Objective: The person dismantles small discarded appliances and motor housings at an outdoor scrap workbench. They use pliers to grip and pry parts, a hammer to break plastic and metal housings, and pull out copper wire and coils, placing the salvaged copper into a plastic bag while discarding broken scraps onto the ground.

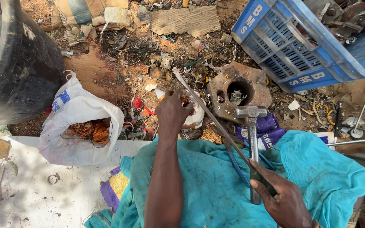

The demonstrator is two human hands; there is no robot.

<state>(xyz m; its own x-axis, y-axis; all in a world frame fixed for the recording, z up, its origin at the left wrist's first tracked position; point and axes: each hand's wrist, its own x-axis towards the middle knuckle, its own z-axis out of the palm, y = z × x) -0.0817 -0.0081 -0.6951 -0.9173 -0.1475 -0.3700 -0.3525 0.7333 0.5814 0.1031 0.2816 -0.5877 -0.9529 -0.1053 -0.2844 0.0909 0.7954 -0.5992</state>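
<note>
My left hand [172, 110] reaches forward and grips a small white and orange part [196, 113] on the littered ground. My right hand [283, 198] rests on a teal cloth [208, 185] over my lap. It holds a long thin metal rod [203, 105] that slants up and left past my left hand. A steel hammer [250, 126] lies by my right hand, its handle under the fingers and its head near a rusty metal block [255, 80] with a round hole. Blue-handled pliers [237, 169] lie on the cloth.
A white plastic bag [79, 126] holding copper wire sits at the left. A black tub [20, 63] stands at far left. A blue plastic crate [300, 42] with metal parts is at upper right. Screwdrivers [362, 109] lie at right. Scrap covers the dirt.
</note>
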